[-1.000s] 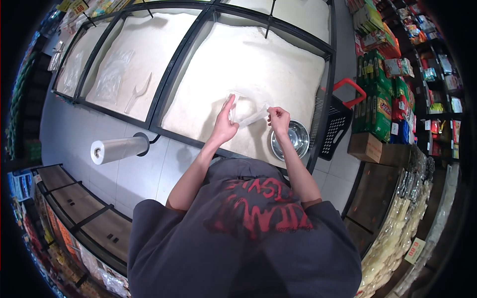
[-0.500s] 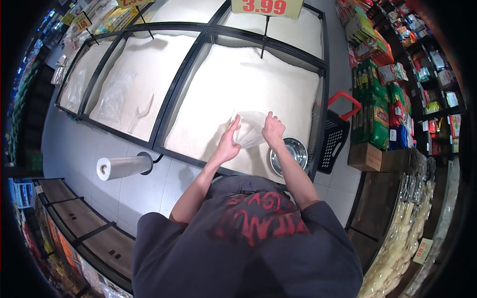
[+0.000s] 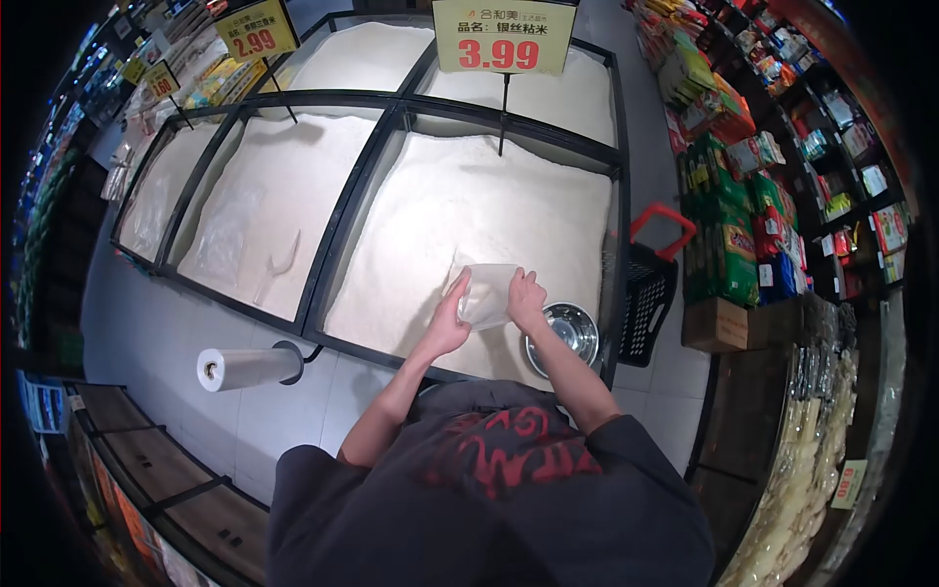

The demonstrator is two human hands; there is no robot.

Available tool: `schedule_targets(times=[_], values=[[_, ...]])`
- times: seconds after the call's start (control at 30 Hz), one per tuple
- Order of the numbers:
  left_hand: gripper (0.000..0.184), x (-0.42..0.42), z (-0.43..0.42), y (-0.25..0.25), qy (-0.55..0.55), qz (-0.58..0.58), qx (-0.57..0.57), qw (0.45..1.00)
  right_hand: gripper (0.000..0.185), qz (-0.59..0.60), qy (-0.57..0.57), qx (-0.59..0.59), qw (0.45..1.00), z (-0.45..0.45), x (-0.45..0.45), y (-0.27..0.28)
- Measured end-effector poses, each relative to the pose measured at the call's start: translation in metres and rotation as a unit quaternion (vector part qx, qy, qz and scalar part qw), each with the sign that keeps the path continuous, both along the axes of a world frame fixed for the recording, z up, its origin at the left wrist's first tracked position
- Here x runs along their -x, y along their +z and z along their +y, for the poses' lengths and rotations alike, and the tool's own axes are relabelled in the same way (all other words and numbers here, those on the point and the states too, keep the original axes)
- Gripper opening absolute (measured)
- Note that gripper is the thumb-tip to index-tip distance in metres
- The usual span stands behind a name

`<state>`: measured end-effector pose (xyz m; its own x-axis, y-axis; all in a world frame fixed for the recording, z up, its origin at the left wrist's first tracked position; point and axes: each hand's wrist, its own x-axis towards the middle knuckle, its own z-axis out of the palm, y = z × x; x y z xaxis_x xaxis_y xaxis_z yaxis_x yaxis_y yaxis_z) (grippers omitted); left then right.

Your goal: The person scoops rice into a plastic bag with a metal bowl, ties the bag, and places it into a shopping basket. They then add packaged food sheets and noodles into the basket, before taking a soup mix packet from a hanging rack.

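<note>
A clear plastic bag (image 3: 489, 293) hangs between my two hands over the front part of a bin of white rice (image 3: 469, 196). My left hand (image 3: 450, 318) grips the bag's left side with the thumb up. On its right edge, my right hand (image 3: 526, 295) has its fingers closed on the plastic. Whether the bag contains any rice cannot be made out. Just below my right hand a shiny metal bowl (image 3: 564, 338) rests on the rice in the bin's near right corner, partly covered by my forearm.
Black frames divide several rice bins; a price sign (image 3: 504, 39) stands above mine. A scoop (image 3: 282, 264) lies in the left bin. A bag roll (image 3: 249, 368) sticks out at the front left. A black basket (image 3: 646, 293) with a red handle is beside the bin's right side.
The view has tilted up, so the bins and signs sit lower in the picture. Between my hands the bag looks straighter across its top edge. Both hands still hold it.
</note>
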<state>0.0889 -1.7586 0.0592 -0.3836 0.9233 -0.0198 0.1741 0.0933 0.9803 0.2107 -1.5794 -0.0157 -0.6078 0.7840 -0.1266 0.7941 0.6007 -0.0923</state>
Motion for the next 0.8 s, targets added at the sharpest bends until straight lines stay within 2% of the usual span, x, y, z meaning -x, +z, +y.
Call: schedule_targets(times=[0.07,0.13,0.2,0.23,0.3,0.4,0.43,0.5,0.6,0.7,0.73,0.77,0.8], values=[[0.1,0.0,-0.003,-0.011,0.012,0.061,-0.023,0.998,0.046,-0.007,0.012,-0.009,1.0,0.007,-0.009,0.007],[0.1,-0.002,-0.006,-0.011,0.012,0.061,-0.03,0.998,0.04,-0.019,0.021,-0.018,0.999,0.018,-0.022,0.019],[0.1,-0.005,-0.008,-0.01,0.009,0.06,-0.032,0.998,0.024,0.055,0.018,-0.025,0.998,0.03,-0.035,0.036],[0.1,-0.004,-0.008,-0.007,0.013,0.067,-0.023,0.997,0.024,0.053,0.016,-0.021,0.998,0.035,-0.041,0.047],[0.1,0.0,-0.006,-0.007,0.015,0.071,-0.005,0.997,0.012,0.122,-0.059,0.004,0.991,0.044,-0.049,0.073],[0.099,0.006,-0.002,-0.014,0.016,0.113,-0.009,0.993,0.011,0.157,-0.117,0.023,0.98,0.04,-0.064,0.108],[0.099,0.008,0.002,-0.015,0.011,0.11,-0.001,0.994,0.011,0.153,-0.122,0.031,0.98,0.038,-0.07,0.105],[0.099,0.007,0.003,-0.016,-0.004,0.137,-0.013,0.99,0.013,0.221,-0.149,0.077,0.961,0.03,-0.087,0.097],[0.099,0.005,0.005,-0.01,-0.012,0.131,-0.004,0.991,0.025,0.194,-0.191,0.104,0.956,0.016,-0.123,0.054],[0.099,0.007,0.007,0.001,-0.011,0.103,0.026,0.994,0.06,0.132,-0.278,0.063,0.949,-0.019,-0.165,0.011],[0.099,0.008,0.007,0.005,-0.009,0.096,0.034,0.995,0.06,0.131,-0.28,0.066,0.949,-0.032,-0.178,0.001],[0.099,0.009,0.008,0.01,-0.012,0.096,0.037,0.995,0.071,0.115,-0.302,0.055,0.945,-0.044,-0.19,-0.006],[0.098,0.009,0.007,0.014,0.002,0.044,0.041,0.998,0.081,0.098,-0.326,0.045,0.939,-0.054,-0.2,-0.015]])
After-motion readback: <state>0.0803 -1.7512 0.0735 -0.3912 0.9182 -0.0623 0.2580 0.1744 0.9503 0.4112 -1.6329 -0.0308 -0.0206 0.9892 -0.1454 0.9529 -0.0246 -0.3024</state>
